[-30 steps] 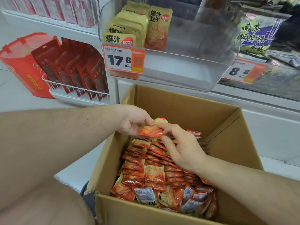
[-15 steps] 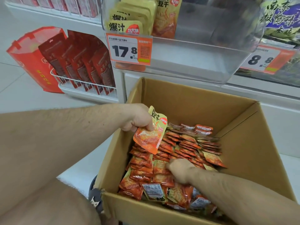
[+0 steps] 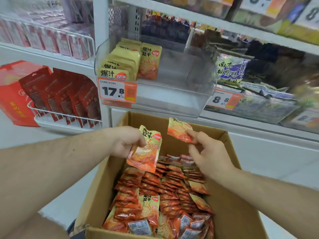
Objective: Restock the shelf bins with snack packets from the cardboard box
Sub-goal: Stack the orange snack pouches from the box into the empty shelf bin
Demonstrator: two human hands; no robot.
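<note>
Shelf bin (image 3: 172, 94) sits above cardboard box (image 3: 231, 204); my left hand (image 3: 127, 142) and right hand (image 3: 207, 152) each pinch a packet w/ fingertips, loose grip, one could slip.

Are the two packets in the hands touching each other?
Apart. Head view shows bare box wall between the left hand's packet and the right hand's packet.

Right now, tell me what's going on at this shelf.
A person is restocking snacks. The left hand pinches one orange packet and the right hand pinches another packet, both lifted above the open cardboard box, which is full of the same packets. The clear shelf bin above holds a few at its left end, with room beside them.
</note>
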